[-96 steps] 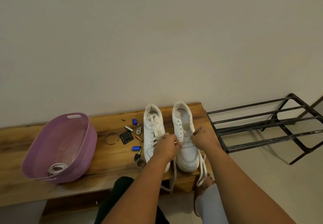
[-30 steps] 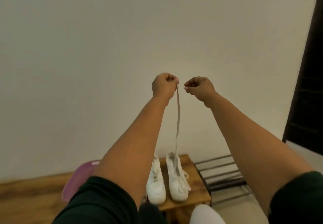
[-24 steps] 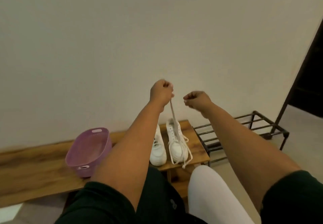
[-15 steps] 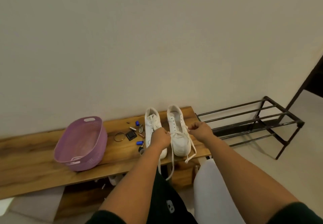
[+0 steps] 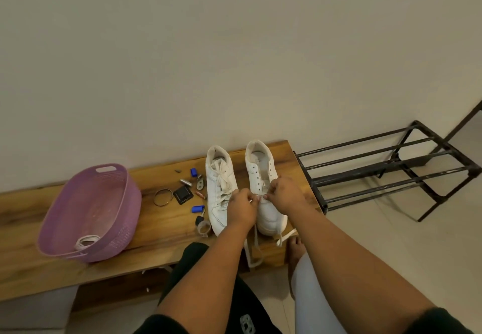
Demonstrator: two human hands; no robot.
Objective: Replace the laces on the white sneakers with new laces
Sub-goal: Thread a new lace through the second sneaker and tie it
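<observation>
Two white sneakers stand side by side on the wooden bench (image 5: 161, 229), toes toward me. The left sneaker (image 5: 220, 190) is fully laced. The right sneaker (image 5: 260, 177) has open eyelets higher up. My left hand (image 5: 241, 209) and my right hand (image 5: 284, 195) meet over its lower eyelets, each pinching part of a white lace (image 5: 254, 245). The lace's loose ends hang over the bench's front edge. A coiled white lace (image 5: 87, 241) lies in the purple basket (image 5: 122, 203) at the left.
Small items lie left of the sneakers: a metal ring (image 5: 163, 197), a black square piece (image 5: 183, 195), blue caps (image 5: 198, 208) and a tape roll (image 5: 204, 226). A black metal shoe rack (image 5: 391, 172) stands to the right of the bench. A bare foot (image 5: 296, 247) rests on the floor.
Both hands came down from high in front of the wall, where they held the lace taut above the shoe, to the right sneaker's lower eyelets. The camera tilted down.
</observation>
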